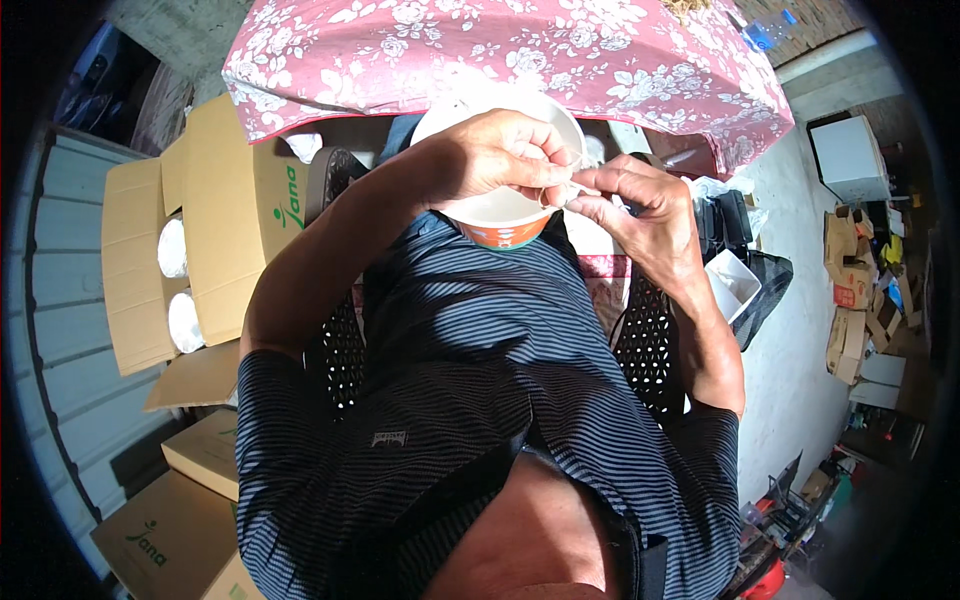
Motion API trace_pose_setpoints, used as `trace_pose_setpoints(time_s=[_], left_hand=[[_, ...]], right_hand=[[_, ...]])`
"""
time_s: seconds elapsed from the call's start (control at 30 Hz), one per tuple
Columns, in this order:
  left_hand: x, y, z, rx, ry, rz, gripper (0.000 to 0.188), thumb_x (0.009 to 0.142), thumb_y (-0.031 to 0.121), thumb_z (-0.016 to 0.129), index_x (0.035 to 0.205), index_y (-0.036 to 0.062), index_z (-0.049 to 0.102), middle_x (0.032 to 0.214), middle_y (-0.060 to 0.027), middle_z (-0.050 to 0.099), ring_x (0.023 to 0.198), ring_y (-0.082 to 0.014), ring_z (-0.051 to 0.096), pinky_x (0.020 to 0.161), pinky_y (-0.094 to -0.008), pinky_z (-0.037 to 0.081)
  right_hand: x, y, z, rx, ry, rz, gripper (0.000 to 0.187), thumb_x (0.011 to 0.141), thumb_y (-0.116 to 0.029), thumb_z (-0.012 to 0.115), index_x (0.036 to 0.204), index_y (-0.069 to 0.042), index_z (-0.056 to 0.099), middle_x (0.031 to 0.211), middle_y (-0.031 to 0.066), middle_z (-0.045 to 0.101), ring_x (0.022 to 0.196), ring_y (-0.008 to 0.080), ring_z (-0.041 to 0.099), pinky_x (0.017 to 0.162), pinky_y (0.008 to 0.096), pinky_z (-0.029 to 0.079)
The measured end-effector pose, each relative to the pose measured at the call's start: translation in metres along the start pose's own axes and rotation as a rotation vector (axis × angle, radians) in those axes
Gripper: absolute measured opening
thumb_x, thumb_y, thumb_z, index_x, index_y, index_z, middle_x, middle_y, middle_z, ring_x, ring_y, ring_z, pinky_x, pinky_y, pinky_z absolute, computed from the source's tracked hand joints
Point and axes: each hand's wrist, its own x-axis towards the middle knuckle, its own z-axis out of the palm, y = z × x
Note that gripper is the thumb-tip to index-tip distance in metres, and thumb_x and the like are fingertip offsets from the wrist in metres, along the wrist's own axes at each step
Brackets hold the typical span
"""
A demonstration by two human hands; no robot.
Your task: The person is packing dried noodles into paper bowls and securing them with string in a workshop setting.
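My left hand (505, 155) is closed in a pinch over the round tub in my lap. My right hand (645, 205) meets it from the other side, thumb and forefinger pressed together. Between the fingertips is a small, pale, thin piece (580, 187), too small and sunlit to name. Below the hands stands the tub (500, 237), white inside with an orange printed outside. My hands and forearm cover part of its opening, and glare hides what may lie in it.
Beyond the tub is a table under a pink floral cloth (520, 60). Cardboard boxes (225, 215) stand on the left, some with open flaps. On the right are a white open container (733, 283), a black bag (768, 300), and farther off a pile of cartons (850, 290).
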Motion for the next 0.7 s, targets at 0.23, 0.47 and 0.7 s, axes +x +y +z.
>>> trace_pose_setpoints(time_s=[0.23, 0.47, 0.7], left_hand=[[-0.004, 0.003, 0.001, -0.084, 0.021, -0.020, 0.022, 0.105, 0.016, 0.062, 0.113, -0.0047, 0.062, 0.101, -0.0101, 0.069, 0.094, -0.0162, 0.065, 0.090, -0.0301, 0.051], [-0.005, 0.004, 0.004, -0.244, 0.114, 0.007, 0.019, 0.103, 0.009, 0.063, 0.117, -0.0037, 0.060, 0.107, -0.0122, 0.071, 0.098, -0.0169, 0.067, 0.092, -0.0294, 0.052], [-0.011, 0.012, 0.026, 0.089, 0.152, 0.116, 0.020, 0.100, 0.004, 0.068, 0.117, -0.0040, 0.061, 0.112, -0.0138, 0.075, 0.108, -0.0172, 0.071, 0.098, -0.0310, 0.055]], right_hand=[[-0.004, -0.001, 0.001, -0.093, 0.062, -0.097, 0.012, 0.088, -0.002, 0.080, 0.100, 0.001, 0.079, 0.088, 0.0112, 0.073, 0.078, 0.0218, 0.072, 0.069, 0.0329, 0.055], [-0.016, -0.008, 0.012, -0.210, 0.031, -0.162, 0.009, 0.088, 0.002, 0.077, 0.097, 0.004, 0.075, 0.087, 0.0134, 0.071, 0.079, 0.0251, 0.071, 0.069, 0.0334, 0.055], [-0.017, -0.016, 0.008, -0.039, 0.034, -0.043, 0.010, 0.091, -0.006, 0.078, 0.094, 0.002, 0.073, 0.084, 0.0140, 0.069, 0.073, 0.0281, 0.070, 0.065, 0.0355, 0.053]])
